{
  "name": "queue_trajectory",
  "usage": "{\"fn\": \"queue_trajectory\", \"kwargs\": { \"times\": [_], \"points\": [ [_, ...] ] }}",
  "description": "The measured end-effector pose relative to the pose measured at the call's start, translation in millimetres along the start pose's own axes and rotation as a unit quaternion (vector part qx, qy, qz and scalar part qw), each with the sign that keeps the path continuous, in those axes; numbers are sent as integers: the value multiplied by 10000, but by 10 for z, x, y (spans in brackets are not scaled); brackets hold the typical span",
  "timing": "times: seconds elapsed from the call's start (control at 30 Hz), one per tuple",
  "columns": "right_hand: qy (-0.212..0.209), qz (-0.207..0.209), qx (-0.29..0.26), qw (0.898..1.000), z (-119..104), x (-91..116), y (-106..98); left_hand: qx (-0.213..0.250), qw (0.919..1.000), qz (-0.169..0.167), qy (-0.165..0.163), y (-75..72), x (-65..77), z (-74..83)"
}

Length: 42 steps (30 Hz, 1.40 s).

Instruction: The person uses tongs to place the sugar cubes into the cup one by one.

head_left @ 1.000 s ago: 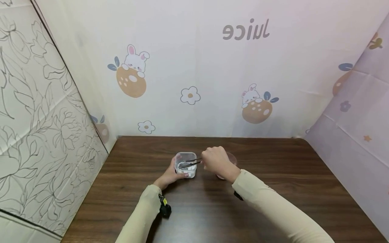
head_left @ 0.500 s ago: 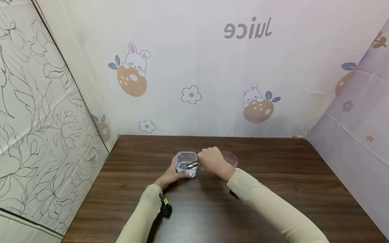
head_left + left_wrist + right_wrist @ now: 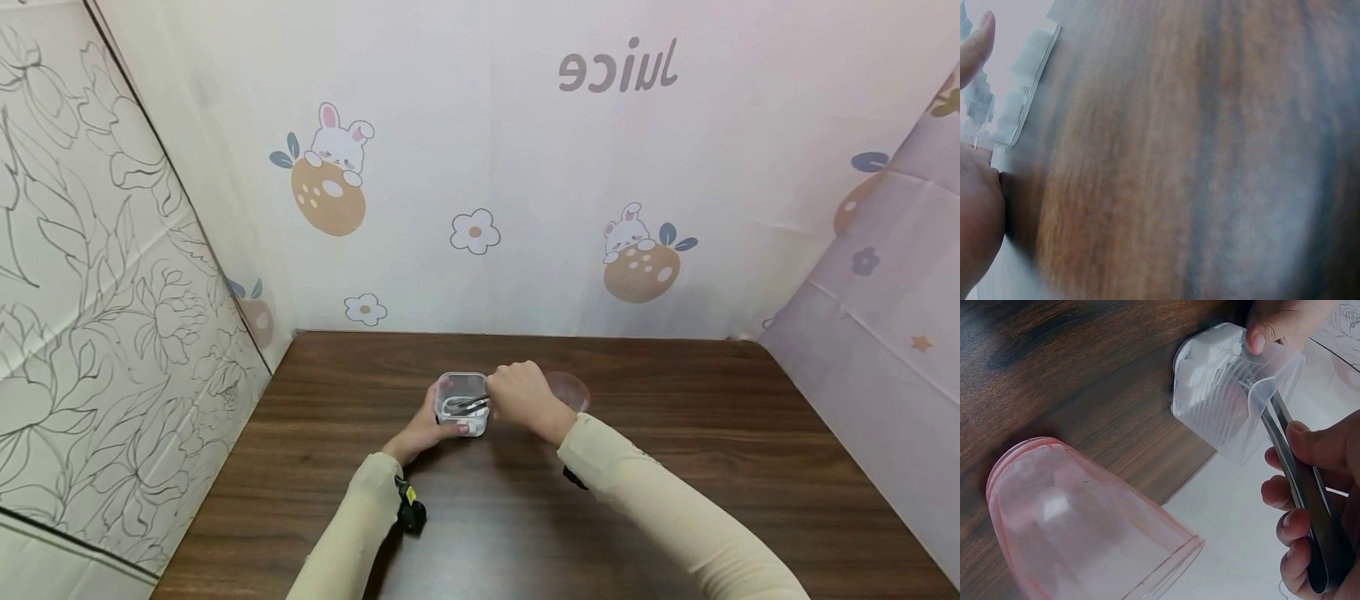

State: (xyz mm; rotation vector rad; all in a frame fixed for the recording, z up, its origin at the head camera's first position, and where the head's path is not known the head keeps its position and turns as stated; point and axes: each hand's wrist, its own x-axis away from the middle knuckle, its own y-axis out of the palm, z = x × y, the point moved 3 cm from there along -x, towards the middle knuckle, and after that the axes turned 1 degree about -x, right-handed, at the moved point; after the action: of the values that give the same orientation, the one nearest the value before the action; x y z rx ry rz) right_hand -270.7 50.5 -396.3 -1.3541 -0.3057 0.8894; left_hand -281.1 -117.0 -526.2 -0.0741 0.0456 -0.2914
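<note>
My left hand (image 3: 422,432) grips a clear square plastic container (image 3: 460,384) at its left side, thumb across the front. White chunks (image 3: 1200,369) fill its lower part in the right wrist view. My right hand (image 3: 522,395) holds metal tongs (image 3: 1292,469), thumb on one arm and fingers curled around the other. The tongs reach over the rim, their tips inside the container among ridged, see-through walls. Whether the tips pinch a chunk, I cannot tell. Close by my right hand stands a pink translucent cup (image 3: 1094,515), partly hidden behind that hand in the head view.
A dark wood-grain table (image 3: 495,533) lies under both hands. Its far edge meets a wall sheet (image 3: 420,167) printed with rabbits and flowers. More printed sheets rise at the left and right sides.
Since a second ago my right hand has shifted slightly left, and the tongs have gone further into the container, their arms closer together. My left hand keeps its hold on the container.
</note>
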Motion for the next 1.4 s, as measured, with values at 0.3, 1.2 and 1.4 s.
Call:
{"fn": "queue_trajectory", "kwargs": {
  "times": [0.3, 1.2, 1.4],
  "points": [
    [86, 17, -87, 9999, 22, -9, 15, 74, 9998, -177, 34, 14, 106, 250],
    [-138, -106, 397, 9991, -78, -54, 142, -278, 9995, -109, -99, 16, 110, 279],
    [-158, -176, 482, 9986, -94, -58, 155, -208, 9997, -51, -74, -2, 60, 167]
  ]
}}
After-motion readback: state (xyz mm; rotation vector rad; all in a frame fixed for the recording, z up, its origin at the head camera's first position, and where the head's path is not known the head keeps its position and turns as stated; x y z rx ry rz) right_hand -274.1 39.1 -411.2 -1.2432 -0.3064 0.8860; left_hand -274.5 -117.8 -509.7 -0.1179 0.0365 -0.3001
